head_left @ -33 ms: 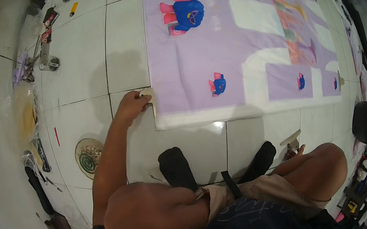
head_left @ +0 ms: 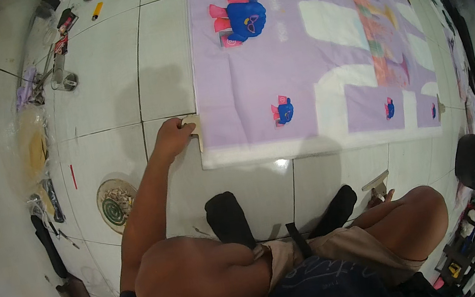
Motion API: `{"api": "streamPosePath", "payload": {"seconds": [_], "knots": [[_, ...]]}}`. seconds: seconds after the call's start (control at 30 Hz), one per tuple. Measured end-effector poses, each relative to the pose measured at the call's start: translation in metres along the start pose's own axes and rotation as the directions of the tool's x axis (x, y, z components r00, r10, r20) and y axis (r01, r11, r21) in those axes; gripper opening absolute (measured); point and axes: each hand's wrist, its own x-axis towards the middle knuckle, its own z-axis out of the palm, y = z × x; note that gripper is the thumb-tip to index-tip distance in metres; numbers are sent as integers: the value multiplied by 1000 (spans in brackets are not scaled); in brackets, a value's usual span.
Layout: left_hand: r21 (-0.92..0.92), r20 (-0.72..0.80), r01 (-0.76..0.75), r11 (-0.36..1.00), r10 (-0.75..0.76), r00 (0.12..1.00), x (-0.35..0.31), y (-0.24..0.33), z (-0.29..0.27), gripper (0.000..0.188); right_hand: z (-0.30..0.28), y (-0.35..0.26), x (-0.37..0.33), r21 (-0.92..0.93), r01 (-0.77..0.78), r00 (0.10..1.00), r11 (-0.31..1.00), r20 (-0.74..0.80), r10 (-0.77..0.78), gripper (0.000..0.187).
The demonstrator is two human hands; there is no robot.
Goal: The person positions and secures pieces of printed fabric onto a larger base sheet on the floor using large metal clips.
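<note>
Lilac printed sheet (head_left: 251,78) lies flat on the white tiled floor (head_left: 92,97). The left hand (head_left: 172,139) pinches a pale flat plate (head_left: 194,124) at its left edge. Beside a wide-bladed scraper (head_left: 375,180), the right hand (head_left: 385,197) is partly hidden; I cannot tell its grip. Nothing has visibly shifted since the earlier picture, so the sheet's placement seems unaltered.

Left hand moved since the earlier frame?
No, no visible shift either way: against the floor tile joint, the left hand sits in the same spot, by the cloth's left edge.
</note>
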Motion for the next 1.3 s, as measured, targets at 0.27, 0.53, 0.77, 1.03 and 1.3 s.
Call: {"api": "streamPosePath", "payload": {"seconds": [0.27, 0.53, 0.77, 1.03, 1.3], "knots": [[-115, -2, -141, 983, 142, 990, -10, 1, -8, 32, -4, -10, 9, -43, 56, 998, 997, -11, -57, 52], [-337, -74, -101, 936, 81, 994, -3, -23, -12, 41, -3, -12, 15, -55, 101, 994, 993, -39, -104, 48], [-6, -556, -243, 970, 199, 807, -20, -57, -43, 45, 3, -11, 22, -273, 282, 927, 920, -171, -335, 45], [415, -103, -657, 630, 750, 654, -113, -33, 78, 58, 166, -56, -57, -504, 831, 215, -237, 683, -699, 40], [466, -50, -648, 602, 749, 661, -84, -17, 125, 82, 225, -55, -96, -333, 815, 193, -475, 928, -318, 68]]}}
